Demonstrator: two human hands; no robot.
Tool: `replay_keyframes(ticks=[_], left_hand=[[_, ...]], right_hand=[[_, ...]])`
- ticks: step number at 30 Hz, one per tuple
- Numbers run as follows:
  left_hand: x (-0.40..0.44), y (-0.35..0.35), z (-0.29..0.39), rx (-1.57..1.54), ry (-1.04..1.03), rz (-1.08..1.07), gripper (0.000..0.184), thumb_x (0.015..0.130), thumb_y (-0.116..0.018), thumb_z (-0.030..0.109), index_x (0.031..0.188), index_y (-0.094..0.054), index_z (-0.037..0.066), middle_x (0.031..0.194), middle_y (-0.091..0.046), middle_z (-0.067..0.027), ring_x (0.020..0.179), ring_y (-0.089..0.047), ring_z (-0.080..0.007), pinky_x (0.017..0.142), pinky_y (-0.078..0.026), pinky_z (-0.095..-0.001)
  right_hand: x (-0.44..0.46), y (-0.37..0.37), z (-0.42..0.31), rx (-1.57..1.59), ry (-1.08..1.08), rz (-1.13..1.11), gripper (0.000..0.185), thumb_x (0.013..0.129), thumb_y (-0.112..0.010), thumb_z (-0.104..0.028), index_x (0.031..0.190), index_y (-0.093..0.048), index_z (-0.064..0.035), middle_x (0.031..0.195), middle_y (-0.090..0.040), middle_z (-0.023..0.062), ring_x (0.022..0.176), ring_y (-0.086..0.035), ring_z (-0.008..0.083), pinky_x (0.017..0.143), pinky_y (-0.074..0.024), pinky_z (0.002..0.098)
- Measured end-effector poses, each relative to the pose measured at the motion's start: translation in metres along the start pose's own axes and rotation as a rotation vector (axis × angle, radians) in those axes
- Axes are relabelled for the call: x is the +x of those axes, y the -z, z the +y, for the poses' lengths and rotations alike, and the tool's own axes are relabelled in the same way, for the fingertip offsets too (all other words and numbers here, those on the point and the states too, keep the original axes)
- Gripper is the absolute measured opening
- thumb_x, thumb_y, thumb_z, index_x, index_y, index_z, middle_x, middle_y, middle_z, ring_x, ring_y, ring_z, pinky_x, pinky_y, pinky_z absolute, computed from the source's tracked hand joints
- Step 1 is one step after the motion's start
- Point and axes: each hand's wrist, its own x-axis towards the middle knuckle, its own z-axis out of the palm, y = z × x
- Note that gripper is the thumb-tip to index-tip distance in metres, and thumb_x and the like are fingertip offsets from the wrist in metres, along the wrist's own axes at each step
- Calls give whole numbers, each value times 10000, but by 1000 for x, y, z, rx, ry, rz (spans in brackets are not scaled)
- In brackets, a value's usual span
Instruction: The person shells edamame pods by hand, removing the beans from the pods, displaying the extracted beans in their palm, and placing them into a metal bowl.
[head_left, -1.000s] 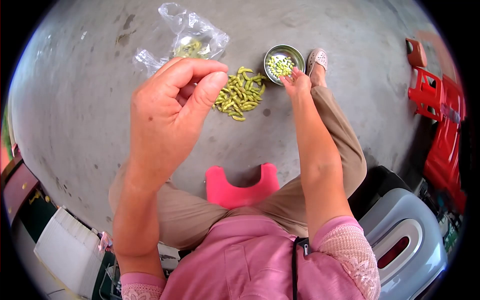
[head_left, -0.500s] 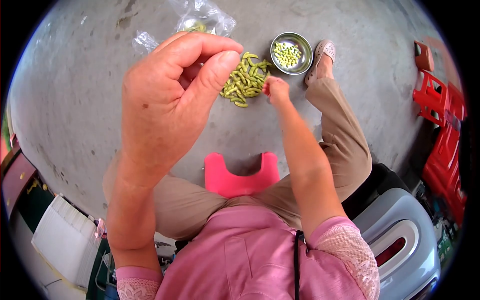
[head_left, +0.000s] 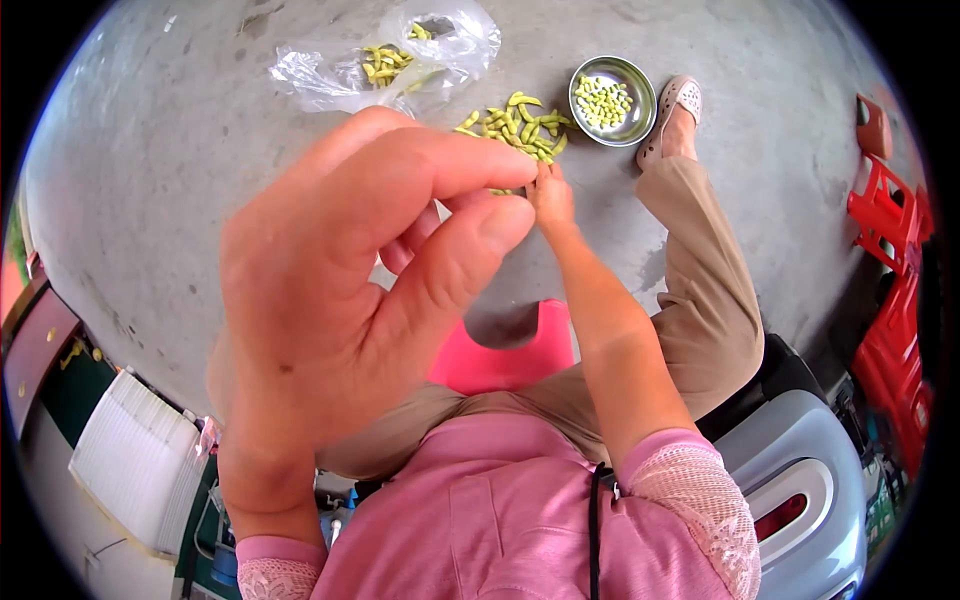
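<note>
Close to the camera, my left hand is raised with bent fingers. Its thumb and index fingertips are slightly apart, and nothing shows between them. Farther down, my right hand reaches to the near edge of a pile of green soybean pods on the floor. The right fingers are drawn together at the pods; what they hold, if anything, is too small to tell. My left hand hides part of the pile. Right of the pods stands a round metal bowl with shelled green beans inside.
Behind the pile lies a clear plastic bag with more pods. A pink stool sits between my legs. My shoe is beside the bowl. Red stools and a grey plastic seat are on the right.
My left hand has come closer and moved right and down; its thumb and index fingertips have parted. My right hand is at the pile's near edge. The view has shifted slightly.
</note>
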Motion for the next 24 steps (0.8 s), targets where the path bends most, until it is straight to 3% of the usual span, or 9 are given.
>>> replay_keyframes(ticks=[4, 7, 9, 11, 14, 16, 18, 21, 24], left_hand=[[1, -1, 3, 25, -4, 5, 106, 759, -507, -20, 832, -584, -27, 715, -530, -39, 640, -493, -79, 568, -378, -180], [3, -4, 0, -59, 110, 68, 104, 766, -507, -12, 835, -582, -32, 717, -532, -36, 634, -491, -70, 558, -380, -183], [7, -4, -4, -102, 99, 83, 103, 773, -508, 5, 833, -587, -26, 716, -533, -27, 637, -487, -61, 556, -380, -183], [10, -5, -10, -157, 47, 100, 107, 782, -509, 26, 837, -592, -14, 714, -534, -17, 643, -482, -53, 557, -380, -180], [10, -3, -15, -212, 5, 96, 118, 791, -513, 55, 858, -595, 5, 711, -533, -4, 654, -475, -47, 565, -380, -177], [8, -1, -19, -225, 5, 83, 126, 794, -517, 70, 874, -595, 12, 709, -533, 3, 660, -473, -45, 570, -381, -177], [6, -2, -26, -241, 95, 36, 130, 783, -531, 118, 838, -579, 10, 711, -558, -73, 579, -521, -122, 546, -418, -238], [0, -5, -34, -70, -11, -52, 174, 811, -495, 102, 949, -574, 32, 769, -547, -3, 672, -475, -62, 599, -404, -206], [-5, -11, -32, 123, -131, -88, 194, 805, -487, 114, 962, -563, 28, 830, -552, -82, 699, -520, -161, 632, -421, -261]], right_hand=[[6, 10, -5, -21, 19, -46, 230, 685, -591, -125, 900, -512, -112, 959, -495, 119, 798, -540, 318, 694, -441, 407], [10, 15, -5, -45, 61, -45, 194, 668, -601, -141, 841, -528, -94, 908, -540, 123, 798, -551, 303, 703, -445, 389], [10, 30, -8, -73, 39, -268, 170, 653, -608, -160, 789, -541, -83, 817, -587, 120, 791, -564, 285, 702, -450, 372], [8, 41, -12, -40, 48, -251, 176, 644, -615, -176, 769, -546, -73, 743, -603, 109, 770, -569, 274, 697, -451, 355], [3, 64, -24, 53, 44, -315, 191, 650, -630, -181, 746, -529, -51, 721, -599, 95, 683, -582, 219, 600, -465, 318], [-6, 97, -43, 461, -196, -533, 205, 667, -643, -181, 706, -501, -39, 687, -583, 92, 594, -559, 135, 493, -444, 260], [-17, 130, -59, 550, -148, -539, 192, 688, -633, -167, 693, -488, -41, 672, -570, 81, 571, -544, 110, 462, -427, 239], [-42, 188, -90, 773, -36, -561, 171, 722, -610, -139, 687, -473, -42, 649, -549, 60, 539, -526, 91, 431, -410, 221], [-72, 246, -120, 970, 99, -603, 155, 751, -595, -118, 738, -465, -35, 627, -530, 31, 525, -523, 96, 432, -415, 218]])
